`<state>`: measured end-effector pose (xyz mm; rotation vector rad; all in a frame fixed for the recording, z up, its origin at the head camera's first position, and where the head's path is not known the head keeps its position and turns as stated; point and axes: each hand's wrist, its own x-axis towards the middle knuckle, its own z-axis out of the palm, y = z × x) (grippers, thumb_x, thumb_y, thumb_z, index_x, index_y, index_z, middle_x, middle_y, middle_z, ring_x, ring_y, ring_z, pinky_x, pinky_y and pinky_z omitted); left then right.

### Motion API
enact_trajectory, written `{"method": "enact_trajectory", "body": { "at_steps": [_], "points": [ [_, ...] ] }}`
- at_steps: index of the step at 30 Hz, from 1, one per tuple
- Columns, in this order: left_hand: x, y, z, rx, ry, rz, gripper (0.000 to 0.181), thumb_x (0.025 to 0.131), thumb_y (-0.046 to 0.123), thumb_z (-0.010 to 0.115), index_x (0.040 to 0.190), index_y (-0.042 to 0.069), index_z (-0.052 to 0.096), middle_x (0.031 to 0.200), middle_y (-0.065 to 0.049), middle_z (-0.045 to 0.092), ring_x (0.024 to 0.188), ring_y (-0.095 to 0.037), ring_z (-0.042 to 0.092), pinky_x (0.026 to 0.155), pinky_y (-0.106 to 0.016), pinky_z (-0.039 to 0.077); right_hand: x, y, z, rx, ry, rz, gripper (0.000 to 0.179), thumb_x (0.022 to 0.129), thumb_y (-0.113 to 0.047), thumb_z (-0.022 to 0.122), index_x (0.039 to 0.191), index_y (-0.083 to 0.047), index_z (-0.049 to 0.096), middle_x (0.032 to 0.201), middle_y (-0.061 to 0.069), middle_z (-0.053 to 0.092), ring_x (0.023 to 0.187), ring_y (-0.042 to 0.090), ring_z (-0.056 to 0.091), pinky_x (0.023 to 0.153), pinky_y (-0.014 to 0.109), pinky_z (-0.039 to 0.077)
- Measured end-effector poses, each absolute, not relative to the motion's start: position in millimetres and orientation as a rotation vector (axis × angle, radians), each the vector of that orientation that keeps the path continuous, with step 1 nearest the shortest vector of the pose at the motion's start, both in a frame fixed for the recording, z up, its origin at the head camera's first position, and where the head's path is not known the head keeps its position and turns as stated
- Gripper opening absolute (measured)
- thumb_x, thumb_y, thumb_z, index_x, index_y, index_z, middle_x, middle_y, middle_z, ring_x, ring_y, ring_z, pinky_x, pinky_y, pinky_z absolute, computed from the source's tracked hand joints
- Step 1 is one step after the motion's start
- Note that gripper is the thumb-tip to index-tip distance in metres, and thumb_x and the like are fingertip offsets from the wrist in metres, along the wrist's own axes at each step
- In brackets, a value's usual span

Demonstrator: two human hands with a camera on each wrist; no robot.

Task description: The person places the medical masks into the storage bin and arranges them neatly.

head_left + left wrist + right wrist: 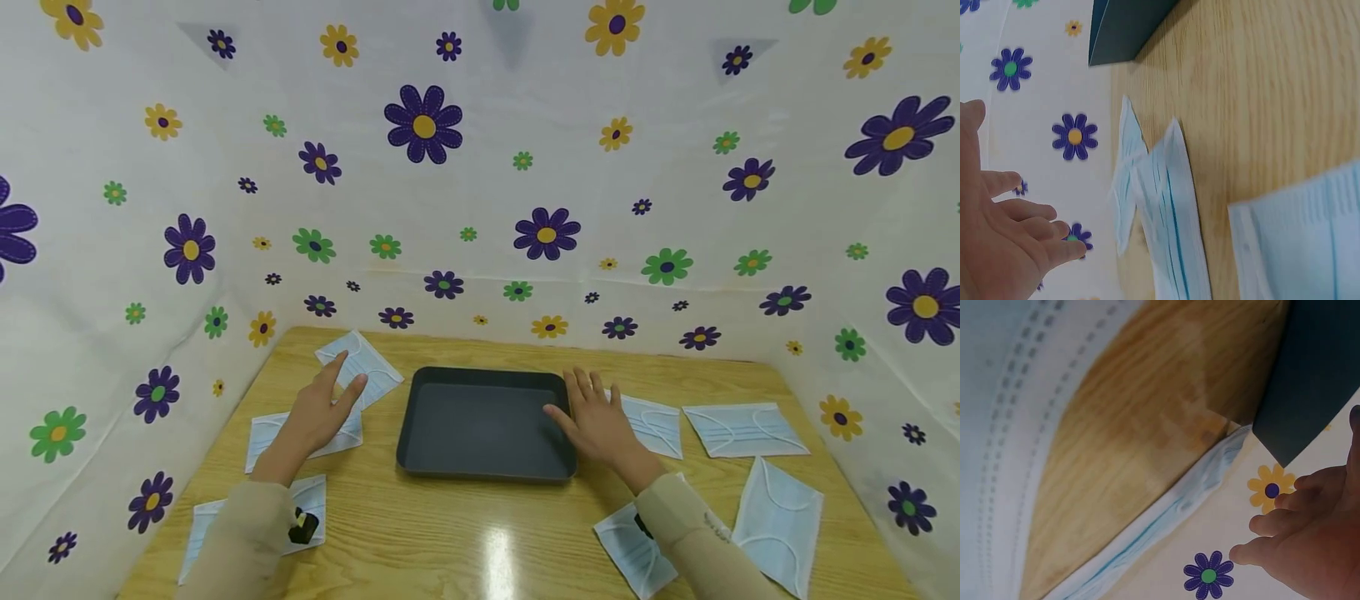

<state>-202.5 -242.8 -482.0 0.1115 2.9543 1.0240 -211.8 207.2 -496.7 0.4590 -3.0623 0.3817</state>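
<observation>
A dark grey rectangular tray [487, 425] lies in the middle of the wooden table. My left hand [311, 417], fingers extended and holding nothing, hovers over two light blue face masks, an upper one [378, 375] and a middle one [262, 437]. At the tray's right rim is my right hand [600, 421], its fingers spread; whether it touches the rim I cannot tell. Beside that hand a face mask [660, 425] is partly covered. The left wrist view shows the left hand [1016, 237] with relaxed fingers, and the right wrist view shows the right hand [1310, 531] near the tray's side.
More face masks lie on the table [420, 542]: one under the left forearm [311, 500], one at the far right [746, 429], one below it [780, 521], and one by the right sleeve [637, 554]. A white flower-printed sheet [480, 192] walls the back and sides.
</observation>
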Motion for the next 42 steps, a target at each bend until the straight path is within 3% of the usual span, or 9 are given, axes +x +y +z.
{"method": "enact_trajectory", "body": {
  "at_steps": [4,11,25,32,36,39,42],
  "points": [
    [-198.1,-256.2,-480.6,0.016,2.94,1.045,0.08,0.111,0.062,0.031,0.171,0.012,0.013,0.16,-0.038,0.038,0.141,-0.062,0.044,0.116,-0.075,0.034,-210.6,208.0,-499.6,0.461,-3.079,0.371,0.081,0.109,-0.052,0.049,0.163,0.006,0.03,0.168,0.03,0.032,0.155,0.055,0.028,0.12,0.079,0.02],
    [-193.6,-278.4,-483.9,-0.06,2.931,1.111,0.079,0.111,0.063,0.029,0.17,0.012,0.018,0.165,-0.034,0.033,0.142,-0.063,0.041,0.116,-0.075,0.033,-211.4,208.6,-503.5,0.461,-3.101,0.392,0.083,0.109,-0.054,0.048,0.164,0.005,0.028,0.169,0.028,0.032,0.156,0.054,0.027,0.121,0.079,0.018],
    [-184.0,-309.6,-488.5,-0.208,2.992,1.176,0.077,0.112,0.06,0.027,0.164,0.004,0.033,0.15,-0.034,0.052,0.14,-0.058,0.049,0.116,-0.071,0.036,-211.7,211.1,-509.3,0.475,-3.107,0.44,0.083,0.11,-0.054,0.047,0.164,0.005,0.026,0.169,0.029,0.031,0.157,0.055,0.023,0.121,0.078,0.017],
    [-175.0,-329.4,-494.0,-0.438,3.058,1.209,0.071,0.112,0.056,0.035,0.157,0.003,0.046,0.139,-0.034,0.061,0.133,-0.058,0.055,0.111,-0.07,0.042,-212.1,206.4,-503.1,0.469,-3.109,0.458,0.082,0.11,-0.054,0.046,0.165,0.004,0.026,0.17,0.028,0.03,0.157,0.055,0.023,0.122,0.077,0.016],
    [-167.7,-339.2,-497.2,-0.622,3.051,1.247,0.063,0.111,0.049,0.042,0.151,0.0,0.055,0.128,-0.031,0.07,0.119,-0.051,0.068,0.091,-0.053,0.057,-212.1,203.2,-501.6,0.476,-3.116,0.465,0.083,0.11,-0.055,0.045,0.164,0.005,0.025,0.17,0.028,0.029,0.158,0.054,0.021,0.123,0.076,0.015],
    [-161.5,-345.6,-499.2,-0.712,3.01,1.276,0.057,0.111,0.042,0.046,0.145,-0.002,0.06,0.12,-0.028,0.075,0.107,-0.044,0.074,0.071,-0.031,0.053,-211.4,203.0,-503.5,0.479,-3.133,0.459,0.084,0.11,-0.054,0.045,0.164,0.006,0.024,0.17,0.028,0.028,0.158,0.055,0.02,0.123,0.076,0.014],
    [-156.3,-350.7,-500.5,-0.772,2.953,1.294,0.054,0.11,0.039,0.049,0.142,-0.003,0.061,0.117,-0.028,0.075,0.098,-0.038,0.077,0.062,-0.021,0.049,-210.6,203.6,-505.9,0.476,-3.153,0.461,0.084,0.111,-0.054,0.044,0.165,0.006,0.022,0.171,0.028,0.027,0.158,0.055,0.019,0.123,0.077,0.013]
  ]
}}
